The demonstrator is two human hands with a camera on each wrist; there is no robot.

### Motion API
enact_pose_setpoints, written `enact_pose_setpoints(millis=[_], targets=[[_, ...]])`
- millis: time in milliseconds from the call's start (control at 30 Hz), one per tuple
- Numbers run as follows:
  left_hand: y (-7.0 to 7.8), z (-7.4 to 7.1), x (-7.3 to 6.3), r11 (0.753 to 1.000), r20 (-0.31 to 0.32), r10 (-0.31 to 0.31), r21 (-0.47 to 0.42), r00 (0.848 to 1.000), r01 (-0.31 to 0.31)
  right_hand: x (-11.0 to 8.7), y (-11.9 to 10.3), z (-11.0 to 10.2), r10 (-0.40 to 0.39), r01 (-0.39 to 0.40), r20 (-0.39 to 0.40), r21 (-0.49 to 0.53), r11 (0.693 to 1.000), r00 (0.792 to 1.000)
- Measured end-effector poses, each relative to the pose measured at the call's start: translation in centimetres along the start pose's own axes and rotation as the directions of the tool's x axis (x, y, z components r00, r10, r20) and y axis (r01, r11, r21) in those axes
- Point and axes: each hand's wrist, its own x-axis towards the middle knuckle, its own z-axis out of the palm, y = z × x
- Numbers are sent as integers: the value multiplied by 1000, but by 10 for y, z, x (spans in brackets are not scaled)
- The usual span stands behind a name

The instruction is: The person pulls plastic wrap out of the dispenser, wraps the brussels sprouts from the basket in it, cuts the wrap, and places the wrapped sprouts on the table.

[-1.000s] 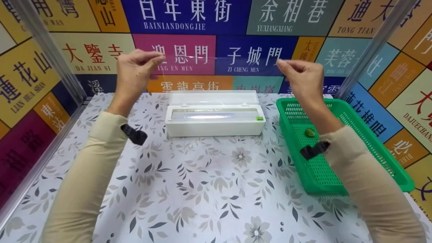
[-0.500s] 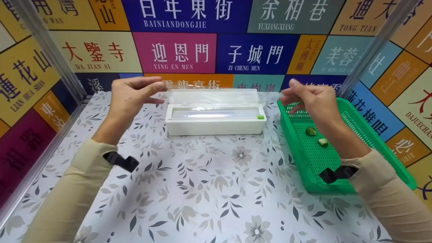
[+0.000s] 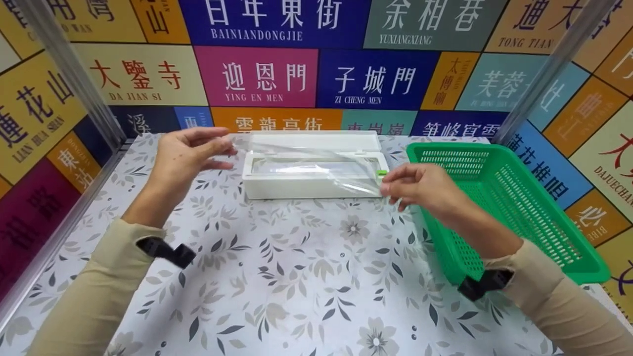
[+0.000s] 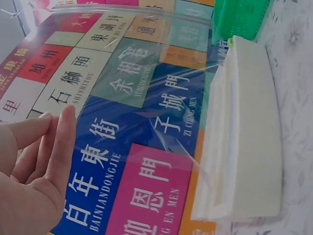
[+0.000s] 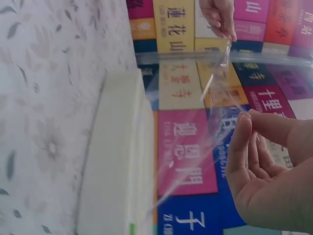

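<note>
A sheet of clear cling film (image 3: 350,170) stretches slantwise between both hands, in front of a white cling film dispenser (image 3: 296,189). My left hand (image 3: 185,158) pinches one end of the sheet at the dispenser's left, at about lid height. Lower down, by the dispenser's right front corner, my right hand (image 3: 423,192) pinches another part between thumb and fingertips. In the right wrist view, the film (image 5: 195,147) hangs between the right hand (image 5: 264,171) and the left hand (image 5: 218,17). The dispenser's lid (image 3: 316,140) is up, and a small green slider (image 3: 382,173) sits at its right end.
A green perforated basket (image 3: 499,151) stands at the right, under my right forearm. Flowered cloth (image 3: 277,277) covers the table. Behind rises a wall of coloured signs (image 3: 267,78), with metal posts (image 3: 549,64) at both corners.
Both hands have come down from in front of the wall. My right hand has moved down and left to the dispenser's corner, drawing the film slantwise. Its arm now hides the green pieces in the basket.
</note>
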Motion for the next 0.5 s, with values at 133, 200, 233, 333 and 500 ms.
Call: enact_pose_setpoints(millis=[133,200,233,333,500], targets=[[-14,-14,-15,981,60,-151,132,987,142,-10,17,11,90,-90,42,-1,996,995],[-24,-20,-23,954,84,-236,209,968,215,-13,26,14,121,-122,56,10,992,991],[-30,-22,-27,940,94,-274,238,957,246,-14,31,16,131,-132,62,13,991,989],[-52,-26,-37,887,114,-389,313,914,338,-16,45,22,176,-177,82,14,984,981],[-90,-25,-53,804,119,-540,368,833,468,-21,69,34,242,-240,98,-35,970,965]])
